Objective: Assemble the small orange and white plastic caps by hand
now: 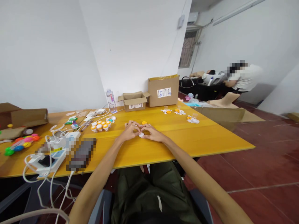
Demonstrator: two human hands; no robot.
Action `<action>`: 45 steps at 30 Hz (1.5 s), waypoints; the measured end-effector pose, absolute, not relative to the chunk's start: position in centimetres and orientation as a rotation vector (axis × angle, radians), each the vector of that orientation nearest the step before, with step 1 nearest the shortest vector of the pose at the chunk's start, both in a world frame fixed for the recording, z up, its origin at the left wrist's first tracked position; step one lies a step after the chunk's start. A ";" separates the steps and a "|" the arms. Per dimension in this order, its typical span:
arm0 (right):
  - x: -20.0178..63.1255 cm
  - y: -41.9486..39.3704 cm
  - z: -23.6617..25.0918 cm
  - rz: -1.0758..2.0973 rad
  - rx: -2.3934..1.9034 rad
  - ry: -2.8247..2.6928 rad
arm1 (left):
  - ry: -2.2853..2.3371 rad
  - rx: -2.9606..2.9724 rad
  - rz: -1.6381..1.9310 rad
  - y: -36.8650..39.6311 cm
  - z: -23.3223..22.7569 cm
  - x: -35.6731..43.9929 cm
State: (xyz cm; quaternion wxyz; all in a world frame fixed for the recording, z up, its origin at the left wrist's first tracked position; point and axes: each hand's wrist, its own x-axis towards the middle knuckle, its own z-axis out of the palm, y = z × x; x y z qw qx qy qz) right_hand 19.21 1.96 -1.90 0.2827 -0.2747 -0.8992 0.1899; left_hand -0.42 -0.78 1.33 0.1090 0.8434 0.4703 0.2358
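My left hand (130,131) and my right hand (153,133) meet over the yellow table (187,138), fingertips pinched together on a small white round piece (141,134). Both hands rest on the tabletop. An orange cap (144,123) lies just beyond the fingers. To the left of my hands stands a cluster of small white-and-orange containers (102,124). More small white and orange pieces (179,112) lie scattered to the far right.
Two open cardboard boxes (163,91) and a water bottle (111,101) stand at the wall. White power strips and cables (50,155), coloured balls (22,143) and boxes fill the left side. Another person (243,77) sits at the back right.
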 end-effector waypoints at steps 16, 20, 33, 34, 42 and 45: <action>19.2 2.0 -1.9 0.496 -0.756 -2.411 | 1.373 2.488 0.686 -0.7 1.2 -0.5; 19.2 1.9 -1.8 0.499 -0.762 -2.408 | 1.372 2.495 0.680 -0.8 1.2 -0.5; 19.2 1.8 -1.8 0.538 -0.749 -2.393 | 1.529 2.542 0.798 -0.8 1.6 -1.3; 19.2 1.9 -1.8 0.545 -0.748 -2.389 | 1.533 2.560 0.790 -0.8 1.5 -1.3; 19.2 1.9 -1.9 0.550 -0.740 -2.381 | 1.477 2.691 0.699 -0.9 1.2 -0.9; 19.2 1.8 -1.8 0.569 -0.740 -2.373 | 1.460 2.739 0.658 -1.0 1.3 -0.8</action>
